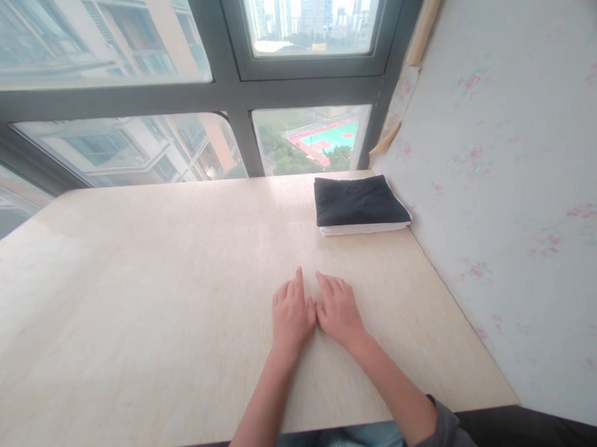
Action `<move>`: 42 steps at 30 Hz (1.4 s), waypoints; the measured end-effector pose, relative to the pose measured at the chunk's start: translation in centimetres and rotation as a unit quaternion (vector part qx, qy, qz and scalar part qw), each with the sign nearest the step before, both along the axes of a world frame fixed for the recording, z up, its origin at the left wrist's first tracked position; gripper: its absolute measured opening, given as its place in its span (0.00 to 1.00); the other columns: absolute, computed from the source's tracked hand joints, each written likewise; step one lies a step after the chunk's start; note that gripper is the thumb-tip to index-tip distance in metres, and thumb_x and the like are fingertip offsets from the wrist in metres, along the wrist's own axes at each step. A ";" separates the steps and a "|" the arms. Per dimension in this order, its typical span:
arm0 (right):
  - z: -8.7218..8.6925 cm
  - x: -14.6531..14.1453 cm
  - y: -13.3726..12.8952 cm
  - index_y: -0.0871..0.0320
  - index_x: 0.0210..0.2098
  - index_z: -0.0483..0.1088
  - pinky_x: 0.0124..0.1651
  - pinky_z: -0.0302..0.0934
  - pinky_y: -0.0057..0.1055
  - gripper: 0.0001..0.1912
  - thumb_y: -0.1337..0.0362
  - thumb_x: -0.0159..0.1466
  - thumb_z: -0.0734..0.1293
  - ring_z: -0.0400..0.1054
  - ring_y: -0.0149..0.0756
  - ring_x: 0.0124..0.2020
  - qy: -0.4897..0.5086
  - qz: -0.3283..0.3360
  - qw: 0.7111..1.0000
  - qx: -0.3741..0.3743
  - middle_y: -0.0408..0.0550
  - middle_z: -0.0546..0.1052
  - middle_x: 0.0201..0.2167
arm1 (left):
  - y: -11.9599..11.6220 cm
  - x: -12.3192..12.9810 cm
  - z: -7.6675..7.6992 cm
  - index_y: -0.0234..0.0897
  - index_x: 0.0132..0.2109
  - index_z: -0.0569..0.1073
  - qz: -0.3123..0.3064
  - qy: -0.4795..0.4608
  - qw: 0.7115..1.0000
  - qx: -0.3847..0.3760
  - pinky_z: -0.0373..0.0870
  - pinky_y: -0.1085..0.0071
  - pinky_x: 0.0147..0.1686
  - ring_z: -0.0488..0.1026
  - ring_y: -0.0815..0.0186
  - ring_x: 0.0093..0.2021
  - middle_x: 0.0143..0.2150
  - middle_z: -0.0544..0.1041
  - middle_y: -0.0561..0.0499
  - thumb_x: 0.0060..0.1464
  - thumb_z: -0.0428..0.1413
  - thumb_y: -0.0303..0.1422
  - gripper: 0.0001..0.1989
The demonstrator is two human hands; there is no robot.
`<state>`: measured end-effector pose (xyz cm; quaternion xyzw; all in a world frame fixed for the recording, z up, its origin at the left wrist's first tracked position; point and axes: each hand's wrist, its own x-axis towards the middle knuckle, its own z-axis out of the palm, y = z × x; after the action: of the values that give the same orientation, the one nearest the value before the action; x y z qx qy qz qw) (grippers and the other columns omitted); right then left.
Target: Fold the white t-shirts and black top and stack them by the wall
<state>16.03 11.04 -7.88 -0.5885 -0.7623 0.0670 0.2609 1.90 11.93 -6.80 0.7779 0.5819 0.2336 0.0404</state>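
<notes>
My left hand (292, 312) rests palm down on the pale tabletop (172, 290), its index finger stretched forward and nothing held. Beside it, my right hand (339, 307) lies on the same surface with its fingers extended and slightly apart, also holding nothing. The two thumbs almost meet between the hands; whether they touch is hard to tell. Beyond my right hand, near the back right of the table, sits a folded black cloth (358, 201) on top of folded white layers (366, 228).
A wall with floral wallpaper (517, 192) borders the table on the right, its paper peeling near the window. Grey window frames (172, 99) run along the back edge, with buildings and a sports court outside.
</notes>
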 end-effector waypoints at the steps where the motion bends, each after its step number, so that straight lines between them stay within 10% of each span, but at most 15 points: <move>1: 0.0 0.0 0.0 0.62 0.61 0.66 0.61 0.57 0.49 0.24 0.66 0.66 0.61 0.61 0.49 0.58 -0.002 -0.003 1.000 0.002 0.60 0.69 0.59 | 0.0 0.0 0.0 0.33 0.66 0.61 -0.009 0.006 1.000 -0.004 0.66 0.51 0.56 0.69 0.50 0.58 0.61 0.71 0.36 0.58 0.50 0.28 0.29; 5: 0.2 -0.1 -0.2 0.58 0.49 0.75 0.65 0.48 0.56 0.16 0.65 0.65 0.63 0.47 0.57 0.69 -0.014 -0.026 0.999 0.021 0.57 0.57 0.69 | -0.2 0.2 0.4 0.37 0.55 0.73 0.002 0.030 0.999 0.011 0.58 0.43 0.61 0.61 0.44 0.65 0.64 0.67 0.36 0.58 0.52 0.29 0.18; 9: 0.0 -0.1 -0.1 0.60 0.60 0.68 0.67 0.47 0.55 0.24 0.65 0.66 0.61 0.53 0.53 0.66 -0.018 -0.016 1.000 0.007 0.59 0.64 0.65 | -0.2 0.3 0.5 0.33 0.67 0.61 0.020 0.024 0.999 0.018 0.59 0.45 0.62 0.55 0.44 0.69 0.72 0.53 0.33 0.57 0.52 0.29 0.31; 15: -0.1 -0.2 -0.1 0.60 0.55 0.71 0.68 0.43 0.57 0.20 0.65 0.65 0.61 0.51 0.55 0.67 -0.027 -0.023 0.999 0.002 0.58 0.63 0.66 | 0.0 0.1 0.1 0.33 0.61 0.69 -0.015 0.040 0.999 -0.010 0.59 0.48 0.63 0.64 0.47 0.63 0.63 0.70 0.37 0.59 0.50 0.29 0.23; 42: -0.4 0.1 0.1 0.60 0.53 0.72 0.66 0.50 0.54 0.18 0.65 0.66 0.61 0.59 0.50 0.61 -0.006 -0.021 1.000 0.006 0.59 0.70 0.59 | 0.0 -0.6 0.6 0.40 0.56 0.69 -0.058 -0.018 0.997 -0.039 0.62 0.51 0.60 0.63 0.53 0.60 0.59 0.70 0.41 0.61 0.49 0.27 0.18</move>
<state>16.13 11.15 -8.23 -0.6032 -0.7517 0.0530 0.2613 1.27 11.94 -6.25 0.8035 0.5440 0.2223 0.0950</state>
